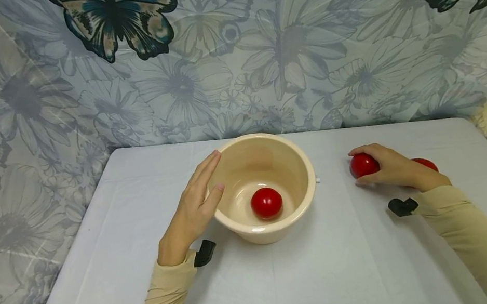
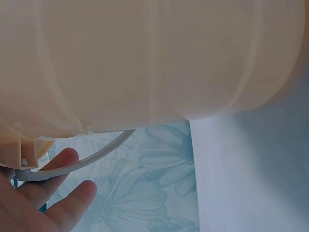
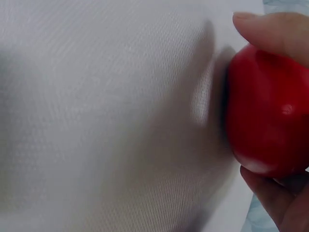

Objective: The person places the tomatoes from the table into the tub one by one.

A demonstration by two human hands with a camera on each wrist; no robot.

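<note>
A cream plastic bowl stands mid-table with one red ball lying inside it. My left hand lies flat against the bowl's left wall, fingers straight; in the left wrist view the bowl's wall fills the frame with my fingertips below it. My right hand curls over a second red ball on the table to the right of the bowl; the right wrist view shows this ball between thumb and fingers. A third red ball peeks out behind that hand.
The table wears a white cloth and ends at a floral butterfly-print curtain at the back and sides. A thin white handle hangs from the bowl's rim.
</note>
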